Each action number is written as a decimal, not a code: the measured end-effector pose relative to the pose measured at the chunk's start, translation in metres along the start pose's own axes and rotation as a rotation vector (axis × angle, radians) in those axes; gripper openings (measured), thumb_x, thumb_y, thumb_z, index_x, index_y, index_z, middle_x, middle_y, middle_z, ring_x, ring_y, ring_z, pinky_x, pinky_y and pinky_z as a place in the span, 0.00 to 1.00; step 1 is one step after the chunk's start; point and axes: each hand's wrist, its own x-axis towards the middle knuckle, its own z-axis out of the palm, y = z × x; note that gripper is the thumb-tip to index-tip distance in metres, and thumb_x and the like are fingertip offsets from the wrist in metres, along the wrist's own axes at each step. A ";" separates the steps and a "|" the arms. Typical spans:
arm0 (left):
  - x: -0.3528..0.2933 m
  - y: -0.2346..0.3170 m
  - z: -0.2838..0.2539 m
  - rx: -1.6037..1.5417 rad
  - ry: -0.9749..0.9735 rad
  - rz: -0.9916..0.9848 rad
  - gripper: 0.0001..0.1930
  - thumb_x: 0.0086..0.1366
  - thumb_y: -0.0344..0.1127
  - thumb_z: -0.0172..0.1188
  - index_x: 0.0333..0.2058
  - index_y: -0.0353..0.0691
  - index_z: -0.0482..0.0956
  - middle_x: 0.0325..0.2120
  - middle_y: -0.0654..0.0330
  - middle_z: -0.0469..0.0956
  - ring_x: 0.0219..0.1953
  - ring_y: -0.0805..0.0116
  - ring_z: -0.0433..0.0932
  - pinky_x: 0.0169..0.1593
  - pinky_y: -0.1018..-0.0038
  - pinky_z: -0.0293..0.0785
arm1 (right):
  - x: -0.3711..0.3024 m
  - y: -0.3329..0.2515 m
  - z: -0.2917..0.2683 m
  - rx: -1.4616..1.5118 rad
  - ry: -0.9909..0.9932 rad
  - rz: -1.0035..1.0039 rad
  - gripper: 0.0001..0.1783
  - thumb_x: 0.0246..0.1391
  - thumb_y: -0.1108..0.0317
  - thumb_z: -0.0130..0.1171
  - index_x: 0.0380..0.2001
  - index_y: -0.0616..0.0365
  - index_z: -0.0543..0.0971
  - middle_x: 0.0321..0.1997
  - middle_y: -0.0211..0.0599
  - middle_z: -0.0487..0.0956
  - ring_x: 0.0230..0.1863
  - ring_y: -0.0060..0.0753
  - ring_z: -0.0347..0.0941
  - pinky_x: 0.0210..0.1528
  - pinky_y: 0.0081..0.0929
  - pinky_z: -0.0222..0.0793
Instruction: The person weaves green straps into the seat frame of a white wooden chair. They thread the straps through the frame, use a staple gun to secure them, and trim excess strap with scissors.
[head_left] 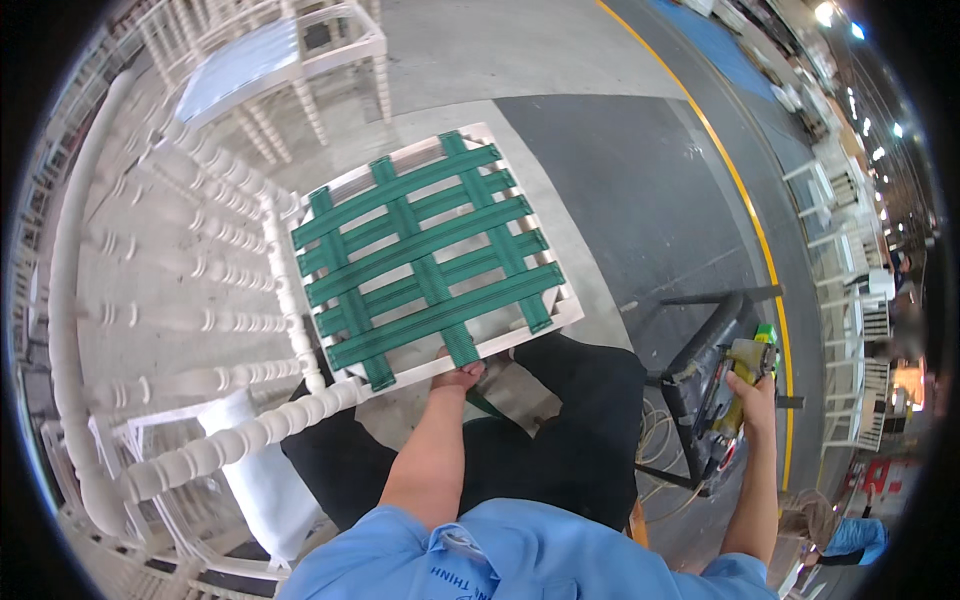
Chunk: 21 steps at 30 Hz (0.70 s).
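So the white chair seat frame (525,335) sat right in front of the person, tipped a bit on the diagonal, with green webbing (420,246) woven across it. Its near rail came up close to the black trousers (590,400), so that edge was pretty tight. The left side was boxed in by the chair's turned spindle back (265,425). Off the far right edge there was way more room, with gray floor (620,180) stretching over to a yellow line (748,205). Another white chair (382,85) stood past the far left corner. Lower right was cramped too, thanks to a black stand (705,330) and pale hose (655,430) in loops beside the right leg.

As for the hands: the left hand (460,376) was at the near rail, just under a strap end, fingers curled and partly hidden. A loose green tail (483,404) hung right by it, but I couldn't tell if it was pinched. The right hand (752,392) was wrapped around a yellow-green handheld tool (745,360) at the stand, well apart from the seat, which lay up and to its left.
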 end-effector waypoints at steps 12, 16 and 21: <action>0.000 0.001 0.022 -0.066 0.074 -0.004 0.11 0.70 0.36 0.51 0.26 0.50 0.73 0.14 0.66 0.66 0.11 0.70 0.59 0.19 0.68 0.53 | -0.078 -0.111 0.298 0.094 -0.730 0.108 0.14 0.66 0.59 0.68 0.47 0.56 0.81 0.32 0.24 0.79 0.27 0.18 0.72 0.27 0.24 0.69; -0.004 0.000 0.024 -0.015 0.079 0.009 0.14 0.77 0.40 0.48 0.29 0.50 0.74 0.16 0.67 0.70 0.12 0.72 0.59 0.19 0.70 0.54 | -0.078 -0.103 0.332 -0.041 -0.732 0.136 0.16 0.67 0.59 0.67 0.48 0.60 0.79 0.34 0.28 0.81 0.25 0.20 0.75 0.26 0.25 0.71; -0.005 0.002 0.025 0.037 0.142 0.003 0.14 0.78 0.42 0.47 0.30 0.51 0.75 0.15 0.67 0.70 0.11 0.72 0.59 0.19 0.71 0.53 | -0.079 -0.109 0.342 -0.145 -0.723 0.114 0.19 0.67 0.57 0.68 0.50 0.62 0.79 0.35 0.30 0.82 0.24 0.20 0.75 0.25 0.24 0.72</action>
